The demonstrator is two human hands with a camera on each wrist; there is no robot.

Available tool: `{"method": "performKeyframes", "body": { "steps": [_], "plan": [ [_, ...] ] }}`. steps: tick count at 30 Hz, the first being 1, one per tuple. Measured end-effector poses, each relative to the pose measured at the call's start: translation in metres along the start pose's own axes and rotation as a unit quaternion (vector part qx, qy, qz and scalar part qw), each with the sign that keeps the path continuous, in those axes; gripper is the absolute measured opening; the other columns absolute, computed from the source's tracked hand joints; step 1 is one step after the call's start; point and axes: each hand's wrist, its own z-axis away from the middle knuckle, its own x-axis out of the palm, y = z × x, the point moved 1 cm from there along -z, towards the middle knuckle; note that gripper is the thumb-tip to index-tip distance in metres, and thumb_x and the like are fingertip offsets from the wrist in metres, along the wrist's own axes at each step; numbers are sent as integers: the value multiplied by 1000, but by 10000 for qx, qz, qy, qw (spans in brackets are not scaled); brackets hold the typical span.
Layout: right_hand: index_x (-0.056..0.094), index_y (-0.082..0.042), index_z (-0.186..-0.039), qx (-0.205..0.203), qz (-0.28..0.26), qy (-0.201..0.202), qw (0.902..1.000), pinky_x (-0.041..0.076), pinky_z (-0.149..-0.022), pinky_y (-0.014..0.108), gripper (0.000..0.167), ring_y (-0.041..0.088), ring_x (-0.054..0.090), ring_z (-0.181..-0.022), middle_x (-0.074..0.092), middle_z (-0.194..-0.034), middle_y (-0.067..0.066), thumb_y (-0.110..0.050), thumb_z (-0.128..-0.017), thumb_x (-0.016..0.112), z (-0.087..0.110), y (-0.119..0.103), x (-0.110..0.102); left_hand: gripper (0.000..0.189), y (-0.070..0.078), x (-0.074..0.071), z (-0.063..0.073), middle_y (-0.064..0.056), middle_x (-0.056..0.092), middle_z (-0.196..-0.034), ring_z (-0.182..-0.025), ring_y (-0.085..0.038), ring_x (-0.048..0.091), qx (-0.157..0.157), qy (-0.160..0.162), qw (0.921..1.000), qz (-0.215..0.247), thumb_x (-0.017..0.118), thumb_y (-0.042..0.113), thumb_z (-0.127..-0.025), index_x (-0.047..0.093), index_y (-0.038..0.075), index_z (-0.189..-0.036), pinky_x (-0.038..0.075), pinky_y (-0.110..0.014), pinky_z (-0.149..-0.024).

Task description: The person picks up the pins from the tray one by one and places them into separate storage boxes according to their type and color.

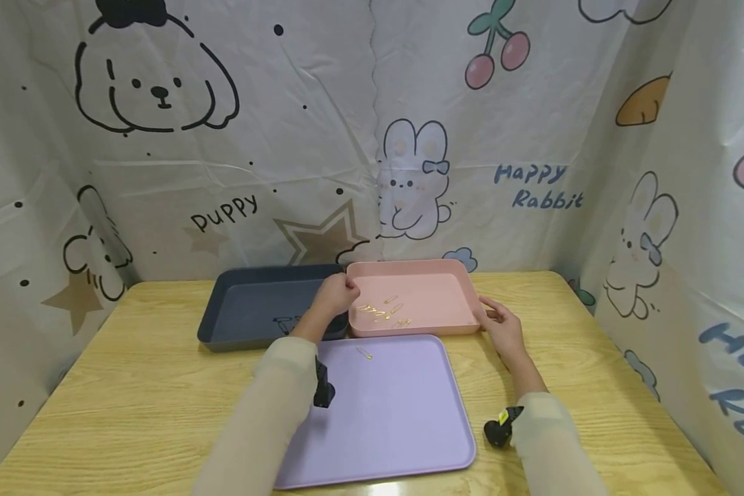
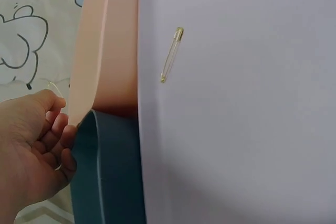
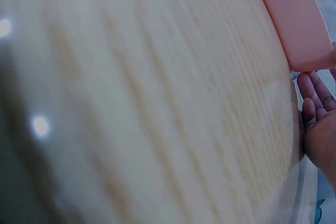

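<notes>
My left hand (image 1: 335, 297) is over the place where the dark blue-grey tray (image 1: 238, 344) meets the pink tray (image 1: 428, 329). Thumb and forefinger pinch a gold safety pin (image 2: 51, 85), mostly hidden by the fingers. Several gold safety pins (image 1: 381, 313) lie in the left part of the pink tray. Some dark safety pins (image 1: 282, 322) sit in the blue-grey tray, partly behind the left arm. One gold safety pin (image 2: 171, 56) rests near the far edge of the lilac tray (image 1: 397, 413). At the pink tray's right side, my right hand (image 1: 502, 329) holds its rim near the front corner.
All three trays stand on a wood-grain table (image 1: 130, 386), the lilac one in front of the others. A printed curtain (image 1: 322, 151) hangs behind the table and along its sides. Black wrist cameras (image 1: 324, 384) are strapped to both wrists.
</notes>
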Motion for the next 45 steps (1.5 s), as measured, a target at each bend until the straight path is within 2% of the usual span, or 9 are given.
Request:
{"method": "performKeyframes", "body": {
  "steps": [5,8,12,21,30,37,41,45],
  "plan": [
    [52,-11,-134,-4,-51,-21,10000,47,-70,12,49,-4,54,-78,56,-103,5,-29,-90,62,-1,1,0,12,-2,3,0,-6,55,-81,-73,-20,52,-149,42,9997,172,50,13,-86,58,4,-84,40,-26,-65],
    [51,-13,-134,1,-38,-74,10000,46,-72,11,49,-4,54,-80,56,-111,10,-31,-90,61,-2,2,0,13,-4,5,0,-8,57,-84,-76,-21,53,-176,63,9996,206,51,13,-86,60,3,-87,43,-28,-68],
    [51,-14,-135,19,30,-91,10000,46,-73,12,50,-2,54,-82,56,-115,13,-32,-90,61,-2,1,0,12,-6,7,0,-8,57,-83,-75,-21,53,-128,88,9996,253,52,12,-86,60,3,-86,43,-28,-67],
    [52,-12,-134,53,13,-23,10000,44,-70,11,49,-3,52,-79,54,-105,6,-30,-89,62,0,-2,-1,12,-11,10,-3,-7,57,-81,-73,-19,52,-171,78,9988,461,54,14,-87,60,4,-87,43,-26,-65],
    [53,-11,-133,51,-38,-12,10000,45,-69,11,48,-5,53,-77,56,-104,7,-28,-89,62,-2,0,-1,15,-13,14,-5,-9,59,-86,-75,-19,54,-351,110,9974,622,54,16,-88,60,3,-92,45,-27,-67],
    [52,-10,-134,4,-126,-58,9999,46,-69,12,48,-5,54,-76,57,-104,9,-26,-89,62,-1,0,-1,18,-13,15,-4,-9,60,-92,-80,-19,54,-521,-5,9961,718,55,19,-91,60,4,-98,47,-28,-71],
    [51,-11,-135,-16,-30,-72,10000,45,-70,11,50,-5,53,-78,57,-108,13,-29,-90,61,0,-1,-1,20,-12,14,-2,-10,61,-94,-82,-20,55,-401,-70,9964,739,56,19,-91,61,3,-100,47,-30,-75],
    [51,-11,-135,-13,41,-52,10000,45,-70,11,50,-4,53,-79,56,-107,10,-31,-90,61,1,-1,-2,21,-13,13,0,-10,60,-93,-82,-20,54,-148,-124,9970,755,58,18,-90,61,2,-102,46,-29,-73]
  ]
}}
